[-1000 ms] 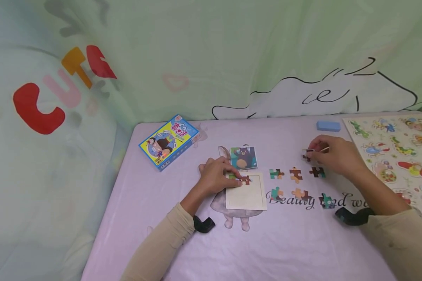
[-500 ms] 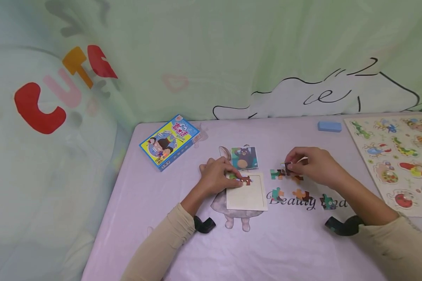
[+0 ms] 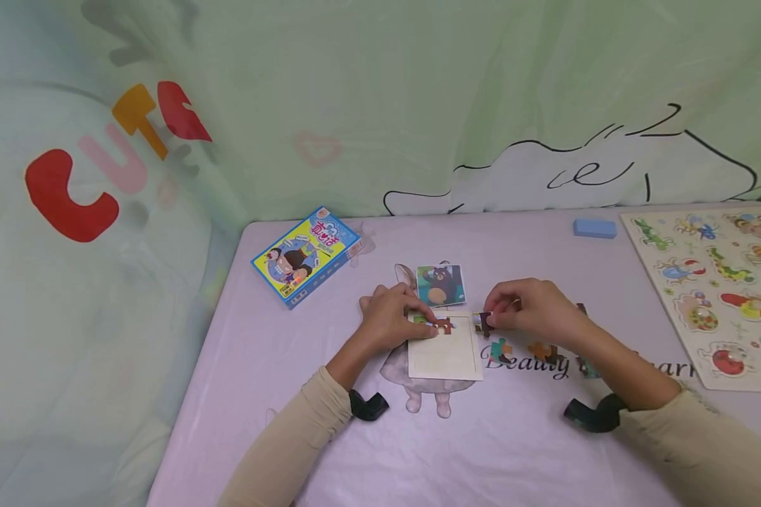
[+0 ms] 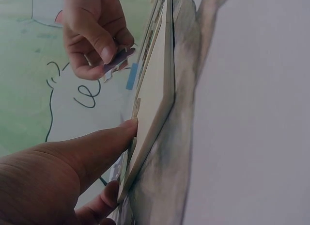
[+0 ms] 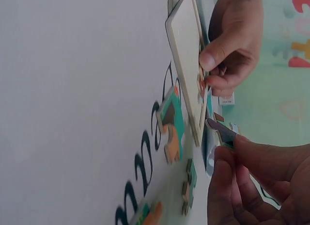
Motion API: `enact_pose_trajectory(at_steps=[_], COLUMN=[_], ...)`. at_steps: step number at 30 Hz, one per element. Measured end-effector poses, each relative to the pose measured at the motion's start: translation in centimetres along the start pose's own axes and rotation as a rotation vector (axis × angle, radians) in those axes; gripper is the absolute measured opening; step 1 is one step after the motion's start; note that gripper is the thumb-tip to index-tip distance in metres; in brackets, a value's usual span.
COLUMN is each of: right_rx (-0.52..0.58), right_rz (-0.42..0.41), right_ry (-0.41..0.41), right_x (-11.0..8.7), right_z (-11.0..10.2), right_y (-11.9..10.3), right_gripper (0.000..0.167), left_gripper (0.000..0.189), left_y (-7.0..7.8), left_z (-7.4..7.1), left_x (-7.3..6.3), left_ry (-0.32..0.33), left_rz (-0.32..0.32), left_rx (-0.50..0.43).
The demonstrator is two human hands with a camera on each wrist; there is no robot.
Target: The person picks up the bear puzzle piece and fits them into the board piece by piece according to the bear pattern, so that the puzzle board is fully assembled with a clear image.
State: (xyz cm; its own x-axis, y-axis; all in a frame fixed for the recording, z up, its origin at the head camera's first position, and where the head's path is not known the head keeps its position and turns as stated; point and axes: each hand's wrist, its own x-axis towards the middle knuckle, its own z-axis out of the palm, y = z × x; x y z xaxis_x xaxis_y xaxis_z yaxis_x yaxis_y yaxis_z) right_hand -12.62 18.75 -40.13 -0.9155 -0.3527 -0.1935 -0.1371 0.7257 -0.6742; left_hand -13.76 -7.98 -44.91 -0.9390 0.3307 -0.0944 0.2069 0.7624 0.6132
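My left hand (image 3: 393,317) rests at the top left of a pale wooden puzzle tray (image 3: 445,360), thumb and index fingertips on the brown bear-face puzzle pieces (image 3: 444,326) laid along its upper edge. Part of those pieces is hidden under the fingers. Between thumb and fingers, my right hand (image 3: 528,310) pinches a dark puzzle piece (image 3: 483,323) just off the tray's upper right corner. In the right wrist view this piece (image 5: 224,133) is held tilted. Above the tray lies a bear picture card (image 3: 440,285).
Loose puzzle pieces, such as a teal one (image 3: 499,350) and an orange-brown one (image 3: 543,351), lie right of the tray; my right arm hides others. A yellow-blue box (image 3: 306,257) stands back left, a blue block (image 3: 594,228) back right, an insect puzzle board (image 3: 710,282) far right.
My right hand has carried the dark puzzle piece leftward and nearer, from above the loose pieces to the tray's right edge. The left hand has stayed in place on the tray.
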Motion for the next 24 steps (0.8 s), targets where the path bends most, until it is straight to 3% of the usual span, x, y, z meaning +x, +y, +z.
enact_pose_trajectory(at_steps=[24], right_rx=[0.028], right_rz=[-0.022], right_ry=[-0.023], right_x=[1.4], right_z=[2.3], right_y=[-1.9], right_gripper=[0.006], left_gripper=[0.013], left_y=[0.0], left_z=[-0.1], left_x=[0.0], left_ry=[-0.002], left_rz=[0.003], left_rx=[-0.017])
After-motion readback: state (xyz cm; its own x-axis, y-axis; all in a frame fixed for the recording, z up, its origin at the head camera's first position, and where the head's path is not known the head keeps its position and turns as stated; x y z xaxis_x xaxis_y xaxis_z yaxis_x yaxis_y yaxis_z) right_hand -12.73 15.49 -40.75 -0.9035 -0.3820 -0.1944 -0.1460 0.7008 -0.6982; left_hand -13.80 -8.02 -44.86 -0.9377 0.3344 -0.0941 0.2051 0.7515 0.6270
